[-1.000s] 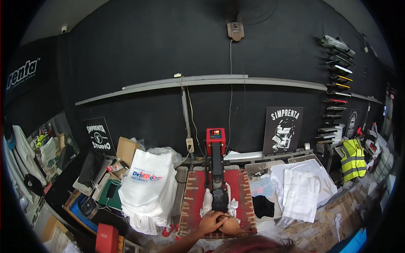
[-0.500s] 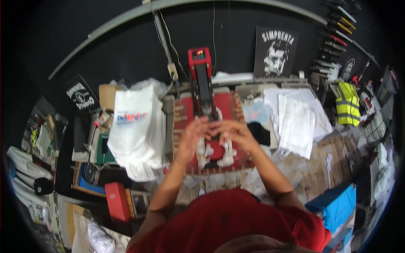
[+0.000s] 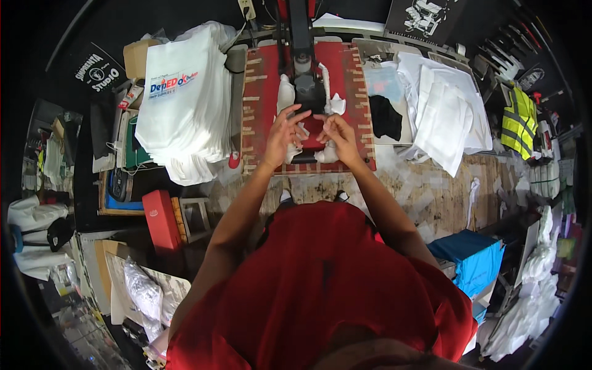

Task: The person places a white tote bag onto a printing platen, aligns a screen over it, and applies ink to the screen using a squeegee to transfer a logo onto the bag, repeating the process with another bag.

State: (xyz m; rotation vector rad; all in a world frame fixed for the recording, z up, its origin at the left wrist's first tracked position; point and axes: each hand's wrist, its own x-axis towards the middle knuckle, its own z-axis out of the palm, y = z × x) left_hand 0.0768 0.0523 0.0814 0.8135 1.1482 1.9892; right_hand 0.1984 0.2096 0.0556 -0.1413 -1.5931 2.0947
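Note:
Both hands are held over a heat press (image 3: 302,86) with a dark head and handles wrapped in white. My left hand (image 3: 282,137) is above the left wrapped handle, its fingers stretched out and apart. Opposite it, my right hand (image 3: 337,137) hovers by the right handle, with the index finger reaching inward and the others loosely bent. A small gap separates the fingertips of the two hands, and nothing shows in either. Below lies the red work surface (image 3: 262,102), with short tan tape strips along its sides.
To the left stands a tall stack of white printed bags (image 3: 185,117). On the right are a black cloth (image 3: 386,117) and white sheets (image 3: 441,117). A red box (image 3: 161,219) sits lower left; a blue cloth (image 3: 472,259) covers something lower right.
The view has tilted down, so the press and table sit higher in the picture. Both hands stay over the press, somewhat farther apart and less blurred.

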